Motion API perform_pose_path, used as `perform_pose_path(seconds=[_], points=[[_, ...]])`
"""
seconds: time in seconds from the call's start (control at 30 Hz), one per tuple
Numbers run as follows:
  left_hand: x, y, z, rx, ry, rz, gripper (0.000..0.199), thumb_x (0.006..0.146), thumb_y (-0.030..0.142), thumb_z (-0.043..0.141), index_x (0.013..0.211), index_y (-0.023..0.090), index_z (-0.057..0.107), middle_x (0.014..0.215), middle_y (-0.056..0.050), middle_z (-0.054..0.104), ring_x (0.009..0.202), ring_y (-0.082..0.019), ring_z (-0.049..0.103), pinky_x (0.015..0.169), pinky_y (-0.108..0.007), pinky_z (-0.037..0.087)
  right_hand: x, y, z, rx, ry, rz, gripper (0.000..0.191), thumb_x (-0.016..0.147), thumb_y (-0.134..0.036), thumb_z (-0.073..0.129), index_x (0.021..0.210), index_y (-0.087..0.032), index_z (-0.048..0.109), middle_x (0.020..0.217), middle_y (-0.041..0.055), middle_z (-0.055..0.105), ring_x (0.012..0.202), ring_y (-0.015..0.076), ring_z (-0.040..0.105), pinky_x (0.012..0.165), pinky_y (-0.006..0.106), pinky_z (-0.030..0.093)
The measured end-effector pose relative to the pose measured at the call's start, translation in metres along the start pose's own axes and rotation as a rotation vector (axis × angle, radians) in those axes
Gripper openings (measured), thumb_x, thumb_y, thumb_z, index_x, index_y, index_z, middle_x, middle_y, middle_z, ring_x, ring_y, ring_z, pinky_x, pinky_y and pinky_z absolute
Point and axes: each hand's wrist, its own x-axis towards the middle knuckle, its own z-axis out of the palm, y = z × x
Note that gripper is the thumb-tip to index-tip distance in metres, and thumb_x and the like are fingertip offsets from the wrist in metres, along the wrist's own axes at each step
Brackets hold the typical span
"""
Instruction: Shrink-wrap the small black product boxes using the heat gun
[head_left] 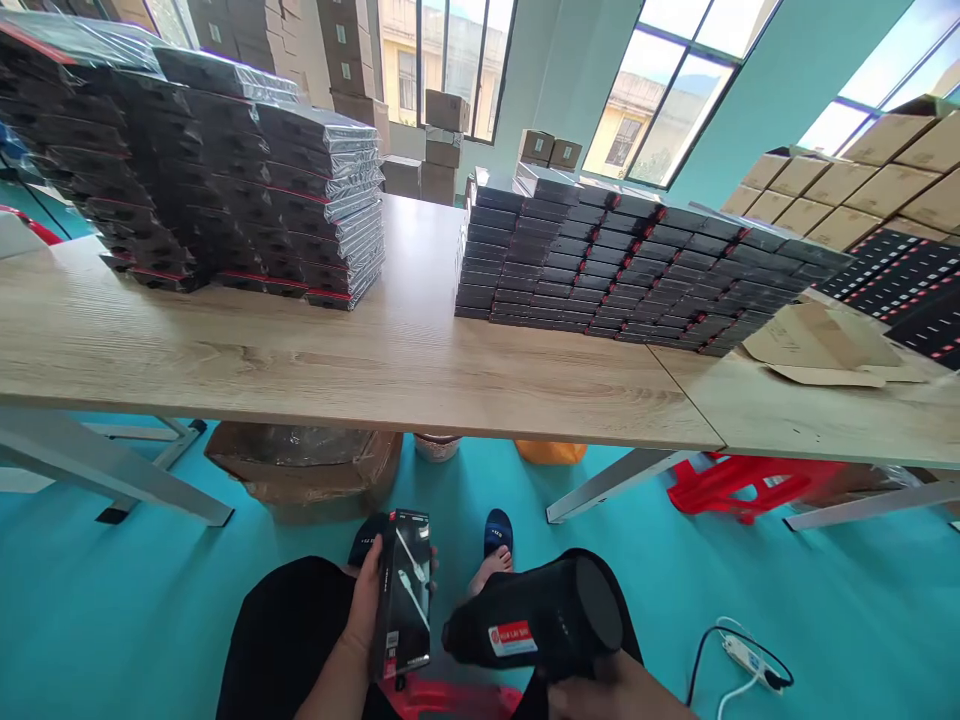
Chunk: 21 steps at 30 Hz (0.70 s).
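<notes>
My left hand [365, 605] is wrapped round a slim black cable box [406, 590], held upright over my lap. White cable plugs are printed on its face, with red at the corners. My right hand [589, 692], smeared by motion, grips the handle of a black hair dryer [536, 615] with a red and white label. The dryer lies sideways, its narrow nozzle pointing left toward the box, with a gap between the two. Much of the handle is hidden under the dryer's body.
On the wooden table [315, 360] stand a stack of film-wrapped black boxes [247, 190] and a wide stack of small black boxes [600, 265]. Below are an open carton [307, 470], a red plastic stool [750, 485] and, at right, a power strip [750, 660] with cords.
</notes>
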Motion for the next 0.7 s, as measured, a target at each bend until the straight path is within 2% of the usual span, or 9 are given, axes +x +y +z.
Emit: perform_pose_path(seconds=[0.13, 0.2, 0.27, 0.37, 0.43, 0.5, 0.57, 0.63, 0.7], points=[[0.0, -0.009, 0.0, 0.112, 0.229, 0.135, 0.029, 0.08, 0.02, 0.067, 0.109, 0.017, 0.068, 0.062, -0.003, 0.074, 0.056, -0.026, 0.072, 0.055, -0.036, 0.056, 0.031, -0.022, 0.011, 0.026, 0.108, -0.124, 0.031, 0.067, -0.044, 0.07, 0.079, -0.017, 0.063, 0.068, 0.0005, 0.063, 0.052, 0.0132, 0.055, 0.048, 0.028, 0.041], [-0.002, -0.012, 0.002, 0.13, 0.235, 0.131, 0.03, 0.076, 0.012, 0.068, 0.105, 0.019, 0.07, 0.064, -0.002, 0.075, 0.057, -0.026, 0.072, 0.056, -0.035, 0.056, 0.041, -0.036, 0.02, 0.04, 0.094, -0.184, 0.031, 0.072, -0.047, 0.064, 0.075, -0.016, 0.063, 0.066, 0.0, 0.061, 0.054, 0.0118, 0.054, 0.05, 0.026, 0.041], [-0.006, -0.012, 0.005, 0.133, 0.203, 0.094, 0.03, 0.075, 0.012, 0.068, 0.104, 0.018, 0.071, 0.071, -0.004, 0.077, 0.064, -0.027, 0.074, 0.059, -0.035, 0.057, 0.04, -0.048, 0.027, 0.008, 0.015, -0.185, 0.026, 0.072, -0.041, 0.063, 0.07, -0.015, 0.065, 0.058, -0.0005, 0.06, 0.051, 0.0118, 0.053, 0.05, 0.026, 0.042], [-0.012, -0.007, 0.011, 0.087, 0.176, 0.027, 0.029, 0.078, 0.023, 0.068, 0.106, 0.016, 0.071, 0.079, -0.007, 0.078, 0.073, -0.03, 0.075, 0.065, -0.039, 0.058, 0.025, -0.056, 0.027, -0.123, -0.162, -0.116, 0.01, 0.063, -0.024, 0.068, 0.065, -0.014, 0.067, 0.049, -0.0007, 0.059, 0.044, 0.0128, 0.051, 0.045, 0.026, 0.039], [-0.014, -0.004, 0.015, 0.029, 0.132, -0.054, 0.035, 0.079, 0.035, 0.067, 0.107, 0.014, 0.071, 0.081, -0.01, 0.078, 0.077, -0.032, 0.075, 0.068, -0.042, 0.058, 0.014, -0.054, 0.019, -0.228, -0.166, -0.069, 0.004, 0.063, -0.018, 0.068, 0.065, -0.015, 0.068, 0.048, -0.0012, 0.059, 0.044, 0.0128, 0.051, 0.046, 0.026, 0.039], [-0.014, -0.001, 0.017, 0.0, 0.104, -0.088, 0.042, 0.079, 0.043, 0.067, 0.108, 0.013, 0.07, 0.082, -0.012, 0.078, 0.077, -0.033, 0.074, 0.068, -0.043, 0.058, 0.008, -0.047, 0.009, -0.278, -0.031, -0.074, 0.008, 0.07, -0.023, 0.065, 0.067, -0.016, 0.066, 0.051, -0.0013, 0.059, 0.047, 0.013, 0.052, 0.049, 0.027, 0.041], [-0.011, 0.0, 0.015, -0.003, 0.14, -0.053, 0.042, 0.078, 0.045, 0.067, 0.106, 0.013, 0.069, 0.081, -0.012, 0.077, 0.076, -0.032, 0.074, 0.068, -0.044, 0.058, 0.005, -0.035, 0.0, -0.274, 0.109, -0.096, 0.015, 0.075, -0.031, 0.062, 0.069, -0.017, 0.064, 0.053, -0.0009, 0.059, 0.05, 0.014, 0.052, 0.052, 0.029, 0.043], [-0.005, 0.001, 0.01, -0.013, 0.214, -0.013, 0.035, 0.08, 0.044, 0.066, 0.1, 0.015, 0.068, 0.077, -0.01, 0.076, 0.071, -0.031, 0.073, 0.068, -0.044, 0.057, 0.003, -0.021, -0.001, -0.204, 0.106, -0.06, 0.018, 0.074, -0.035, 0.067, 0.075, -0.017, 0.066, 0.058, 0.0006, 0.062, 0.055, 0.0163, 0.056, 0.056, 0.031, 0.044], [0.004, 0.0, 0.002, -0.045, 0.26, -0.003, 0.029, 0.082, 0.042, 0.062, 0.095, 0.017, 0.067, 0.072, -0.008, 0.074, 0.066, -0.03, 0.072, 0.068, -0.045, 0.056, 0.0, -0.008, 0.006, -0.078, 0.016, 0.004, 0.028, 0.065, -0.039, 0.078, 0.084, -0.019, 0.07, 0.067, 0.0023, 0.066, 0.066, 0.0203, 0.062, 0.063, 0.033, 0.047]])
